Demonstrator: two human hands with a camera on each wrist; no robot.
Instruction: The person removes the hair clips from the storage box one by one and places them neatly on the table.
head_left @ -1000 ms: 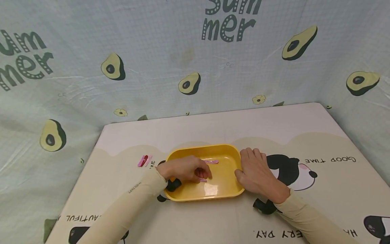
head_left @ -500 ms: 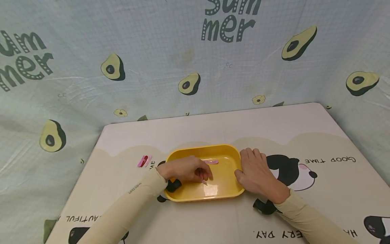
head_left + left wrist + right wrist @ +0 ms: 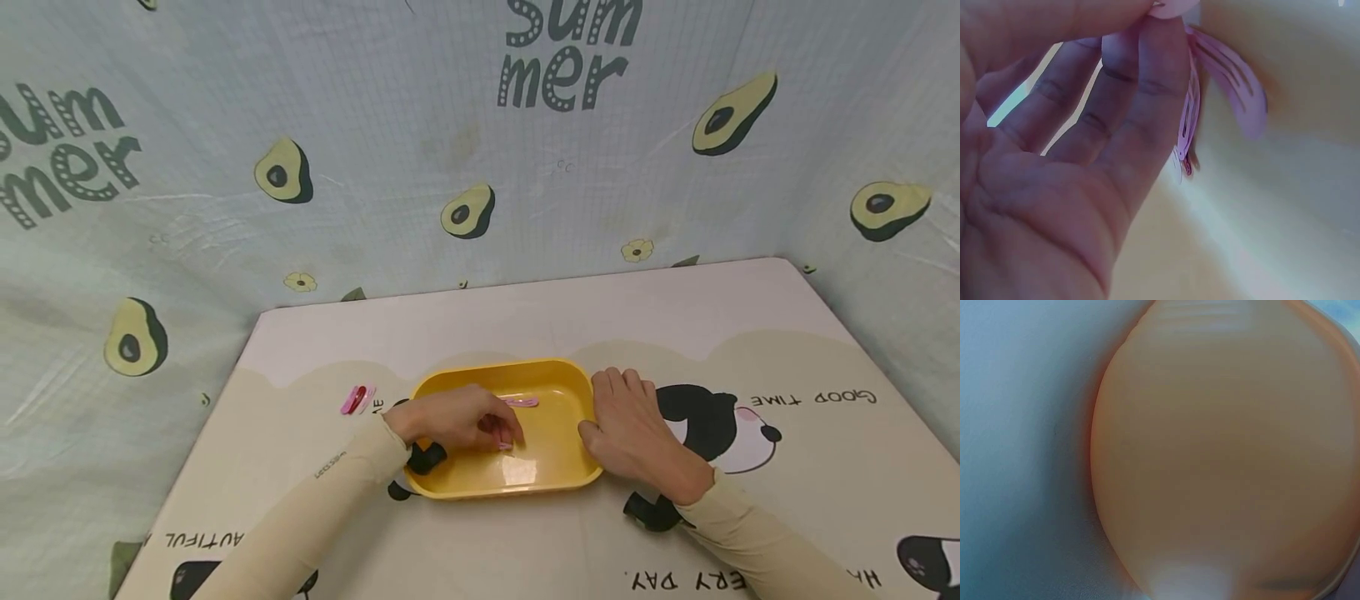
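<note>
My left hand [image 3: 461, 419] reaches down into a yellow plastic tray [image 3: 517, 492]. Thumb and fingertips pinch a small pink snap hair clip [image 3: 505, 446], mostly covered by the fingers. More pink hair clips [image 3: 521, 402] lie in the tray near its far wall. Close by the fingers in the left wrist view, a pink hair clip [image 3: 1235, 84] and a few others lie against the tray, partly hidden. At the tray's right end, my right hand [image 3: 630, 433] grips the rim, thumb on the near side and fingers over the far part.
On the table left of the tray lie a few hair clips [image 3: 357, 400], pink and red, side by side. A printed cover [image 3: 480, 550] with dog pictures and lettering spreads over the table. Avocado-patterned cloth [image 3: 390, 150] hangs behind and at both sides.
The pink clip at my left fingertips has shifted slightly and tilted within the pinch. My right hand and the tray stay put; the head view has tipped up a little.
</note>
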